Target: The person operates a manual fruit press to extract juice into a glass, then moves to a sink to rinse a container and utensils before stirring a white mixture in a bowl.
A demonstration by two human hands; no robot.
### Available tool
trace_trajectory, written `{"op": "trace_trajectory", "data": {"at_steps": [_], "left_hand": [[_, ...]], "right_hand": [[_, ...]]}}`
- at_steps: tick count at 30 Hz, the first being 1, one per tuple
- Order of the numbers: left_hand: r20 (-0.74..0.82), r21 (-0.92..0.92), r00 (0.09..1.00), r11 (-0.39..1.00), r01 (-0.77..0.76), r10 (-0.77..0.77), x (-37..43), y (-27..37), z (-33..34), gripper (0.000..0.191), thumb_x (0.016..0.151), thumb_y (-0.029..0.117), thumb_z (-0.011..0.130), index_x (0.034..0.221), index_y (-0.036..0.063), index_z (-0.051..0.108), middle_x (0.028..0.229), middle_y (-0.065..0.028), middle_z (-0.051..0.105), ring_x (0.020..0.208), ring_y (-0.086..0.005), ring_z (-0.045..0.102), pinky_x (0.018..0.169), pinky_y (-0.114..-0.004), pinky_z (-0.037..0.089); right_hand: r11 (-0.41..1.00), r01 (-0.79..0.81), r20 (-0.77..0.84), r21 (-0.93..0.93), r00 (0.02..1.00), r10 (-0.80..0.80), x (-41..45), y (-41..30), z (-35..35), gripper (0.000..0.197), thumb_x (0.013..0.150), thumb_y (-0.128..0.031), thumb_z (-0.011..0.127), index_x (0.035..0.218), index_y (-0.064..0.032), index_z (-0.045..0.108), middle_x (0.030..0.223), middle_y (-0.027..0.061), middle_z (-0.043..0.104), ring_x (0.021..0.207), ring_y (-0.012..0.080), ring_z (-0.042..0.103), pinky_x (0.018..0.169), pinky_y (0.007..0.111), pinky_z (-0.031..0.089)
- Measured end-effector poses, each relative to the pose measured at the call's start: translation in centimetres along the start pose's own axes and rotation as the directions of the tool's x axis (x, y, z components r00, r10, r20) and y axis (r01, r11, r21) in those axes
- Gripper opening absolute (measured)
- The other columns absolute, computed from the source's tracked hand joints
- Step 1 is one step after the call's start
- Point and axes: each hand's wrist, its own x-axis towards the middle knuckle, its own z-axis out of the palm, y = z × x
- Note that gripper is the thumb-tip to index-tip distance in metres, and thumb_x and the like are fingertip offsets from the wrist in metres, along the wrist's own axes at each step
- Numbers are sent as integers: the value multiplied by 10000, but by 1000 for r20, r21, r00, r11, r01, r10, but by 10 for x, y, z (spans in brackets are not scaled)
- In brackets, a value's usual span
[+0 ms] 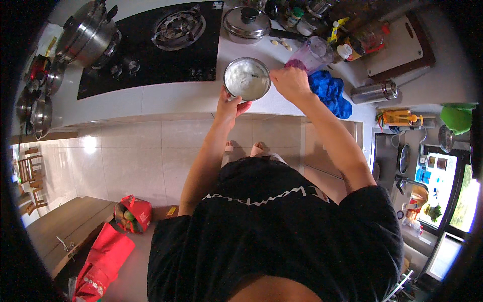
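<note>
A round bowl (247, 78) with a pale rim holds a white, creamy substance at the counter's front edge. My left hand (231, 105) grips it from below and the near side, fingers under the bowl. At the bowl's right rim is my right hand (292, 83), its fingers curled together; whether a thin tool is pinched in them cannot be told. Just beyond that hand a clear plastic jug (315, 54) with a pink part leans over the counter. A crumpled blue cloth (330, 94) lies right of my right wrist.
Left of the bowl is a black gas hob (169, 62) with a steel steamer pot (85, 36). A lidded pan (247, 23) stands behind the bowl. Jars, bottles, a cutting board (396, 47) and a steel flask (373, 92) stand at the right. Red bags (103, 260) lie behind at lower left.
</note>
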Motion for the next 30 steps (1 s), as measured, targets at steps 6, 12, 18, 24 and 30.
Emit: {"op": "trace_trajectory", "data": {"at_steps": [6,12,18,24,30], "left_hand": [[-8,12,1000,1000,-16,16,2,-3,0,553,855,-43,424,1316,213,258,1206,-69,444,878,-261,604,735,-339,560],[-40,20,999,1000,-23,24,0,-4,-1,612,848,-60,419,1336,254,221,1247,-75,405,838,-275,613,695,-325,573],[-24,45,998,998,-48,50,0,-2,2,640,853,-51,416,1351,280,187,1255,-77,396,881,-278,600,712,-334,569],[-40,63,999,998,-7,9,-2,2,6,634,856,-49,410,1353,278,188,1271,-76,389,893,-268,596,740,-332,560],[-51,30,998,999,-31,33,-3,-1,3,652,854,-48,414,1364,283,178,1279,-86,400,877,-264,602,727,-329,559]], "right_hand": [[991,84,11,-105,996,-83,10,-20,7,139,743,-178,543,730,-88,649,679,129,641,656,291,651,539,388,520],[992,105,-66,69,993,-101,-3,-15,4,130,724,-155,542,710,-69,638,664,132,636,596,293,643,492,385,511],[995,-63,11,78,998,62,1,-1,-2,164,797,-207,513,764,-119,647,663,119,634,648,283,649,557,397,516],[999,11,-41,52,999,-9,12,-14,10,155,786,-205,521,762,-102,634,694,131,644,665,291,652,558,407,520],[989,114,-37,90,993,-111,-7,-22,-4,132,753,-171,544,729,-107,658,700,134,648,643,291,653,537,395,526]]}}
